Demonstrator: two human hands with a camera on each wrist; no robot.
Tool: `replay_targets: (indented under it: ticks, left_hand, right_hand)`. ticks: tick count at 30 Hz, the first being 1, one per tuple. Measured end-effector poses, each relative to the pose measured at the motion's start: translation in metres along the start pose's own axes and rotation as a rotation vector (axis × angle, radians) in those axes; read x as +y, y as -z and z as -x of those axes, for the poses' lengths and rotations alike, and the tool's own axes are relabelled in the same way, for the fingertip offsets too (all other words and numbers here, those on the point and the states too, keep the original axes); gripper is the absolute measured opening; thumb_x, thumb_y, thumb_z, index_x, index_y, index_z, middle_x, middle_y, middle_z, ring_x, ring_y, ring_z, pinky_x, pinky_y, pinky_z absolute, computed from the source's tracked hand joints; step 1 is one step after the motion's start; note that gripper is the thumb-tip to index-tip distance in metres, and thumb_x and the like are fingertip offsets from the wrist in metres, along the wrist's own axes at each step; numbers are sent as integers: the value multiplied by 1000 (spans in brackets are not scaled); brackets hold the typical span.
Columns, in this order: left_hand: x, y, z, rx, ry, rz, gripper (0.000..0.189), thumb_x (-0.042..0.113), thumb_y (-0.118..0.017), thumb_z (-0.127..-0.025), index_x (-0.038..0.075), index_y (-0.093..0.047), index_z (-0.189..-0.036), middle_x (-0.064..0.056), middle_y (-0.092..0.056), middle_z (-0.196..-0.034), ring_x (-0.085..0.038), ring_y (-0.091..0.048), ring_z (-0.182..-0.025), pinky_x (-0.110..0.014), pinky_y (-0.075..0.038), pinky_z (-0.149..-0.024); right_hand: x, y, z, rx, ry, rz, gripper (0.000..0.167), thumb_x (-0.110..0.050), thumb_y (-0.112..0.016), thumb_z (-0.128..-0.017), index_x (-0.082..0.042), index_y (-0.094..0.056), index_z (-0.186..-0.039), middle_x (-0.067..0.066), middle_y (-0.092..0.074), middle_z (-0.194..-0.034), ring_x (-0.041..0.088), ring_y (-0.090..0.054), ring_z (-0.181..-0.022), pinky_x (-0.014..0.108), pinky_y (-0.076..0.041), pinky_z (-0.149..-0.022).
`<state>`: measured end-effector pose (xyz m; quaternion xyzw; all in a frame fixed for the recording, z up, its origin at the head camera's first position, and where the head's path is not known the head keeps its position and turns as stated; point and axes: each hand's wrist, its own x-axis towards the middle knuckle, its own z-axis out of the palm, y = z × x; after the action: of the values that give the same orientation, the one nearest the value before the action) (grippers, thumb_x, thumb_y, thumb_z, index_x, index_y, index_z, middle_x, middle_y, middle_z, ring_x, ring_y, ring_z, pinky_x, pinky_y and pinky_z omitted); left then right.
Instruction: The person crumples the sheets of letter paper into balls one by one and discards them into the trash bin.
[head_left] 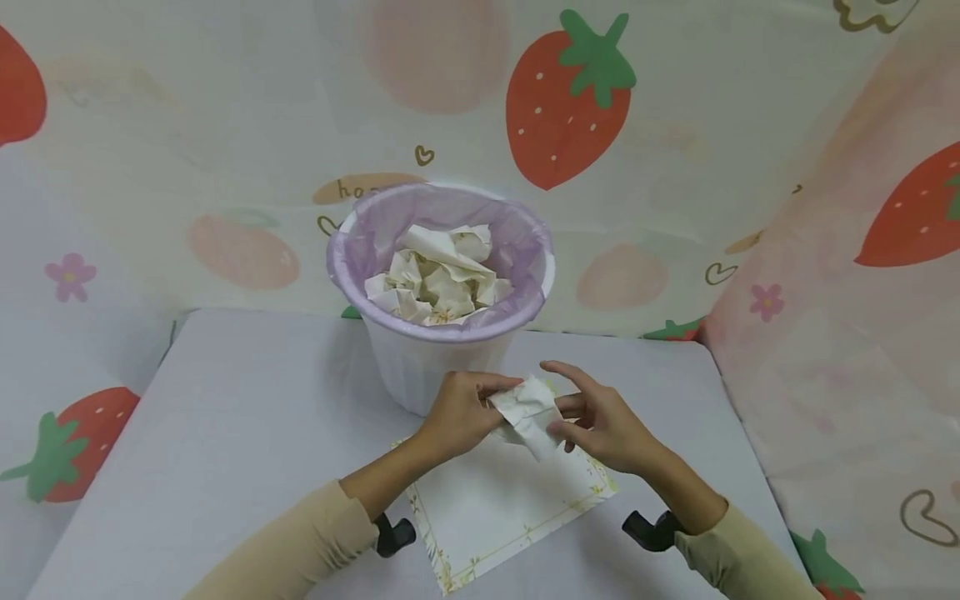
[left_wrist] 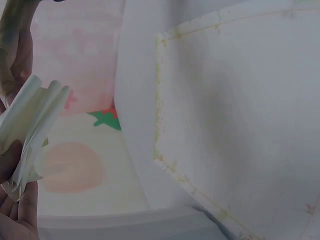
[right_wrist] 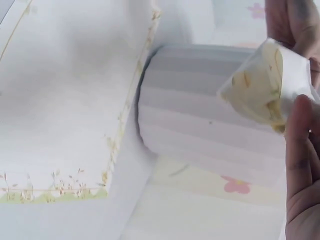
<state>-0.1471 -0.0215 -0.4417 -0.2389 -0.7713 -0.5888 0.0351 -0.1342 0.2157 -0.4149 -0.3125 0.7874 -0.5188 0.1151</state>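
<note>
In the head view a crumpled sheet of paper (head_left: 528, 412) is held up between both hands, over a flat sheet of paper (head_left: 502, 508). My left hand (head_left: 465, 417) pinches its left side; in the left wrist view the thumb (left_wrist: 9, 161) presses on the gathered folds. At the right edge, my right hand (head_left: 607, 425) has its thumb on the paper and other fingers bent beside it, the index finger raised away. The right wrist view shows a printed yellow patch on the bunched paper (right_wrist: 255, 87). The flat sheet has a yellow-green floral border.
A white ribbed bin (head_left: 408, 367) with a purple liner (head_left: 525, 242) stands just behind the hands. Several crumpled papers (head_left: 446, 271) lie in it. The white table (head_left: 262, 433) backs onto a strawberry-print cloth (head_left: 690, 183). Black wrist mounts (head_left: 651, 532) sit below the forearms.
</note>
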Motion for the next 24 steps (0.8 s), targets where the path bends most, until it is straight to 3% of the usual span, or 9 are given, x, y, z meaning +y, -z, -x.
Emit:
replay_targets:
  ticks: [6,11,15,18,24]
  left_hand:
    - [3,4,-2,-113,131,133,25,-9,-72,-82,-7,-74,-107,-18,-74,-101,-18,-71,-89,-23,-58,-73]
    - [6,5,-3,-172,251,191,26,-5,-73,-83,-5,-74,-109,-16,-74,-104,-19,-71,-92,-25,-58,-75]
    - [5,3,-3,-205,322,283,29,-7,-71,-82,-8,-71,-111,-20,-72,-108,-22,-71,-95,-28,-59,-78]
    - [4,2,-3,-223,361,377,31,-10,-67,-82,-12,-68,-114,-24,-70,-111,-24,-70,-97,-31,-59,-80]
    - [7,3,0,-241,421,465,31,-12,-65,-84,-16,-65,-115,-26,-69,-111,-19,-70,-90,-29,-59,-76]
  right_hand:
    - [1,5,1,-11,180,251,67,-4,-80,-82,4,-50,-142,10,-74,-103,15,-70,-82,29,-59,-64]
    - [0,12,1,40,251,422,72,-17,-88,-73,-8,-60,-138,6,-63,-126,20,-63,-109,30,-57,-84]
    - [-2,12,-1,-1,297,394,69,-11,-86,-76,-6,-58,-139,13,-59,-139,28,-56,-127,32,-47,-104]
    - [-5,9,-3,-14,338,363,64,-4,-83,-77,-3,-59,-136,13,-62,-133,28,-59,-123,30,-47,-103]
    - [-6,1,-4,-4,399,464,53,-5,-82,-80,0,-60,-128,10,-63,-126,23,-61,-113,25,-51,-94]
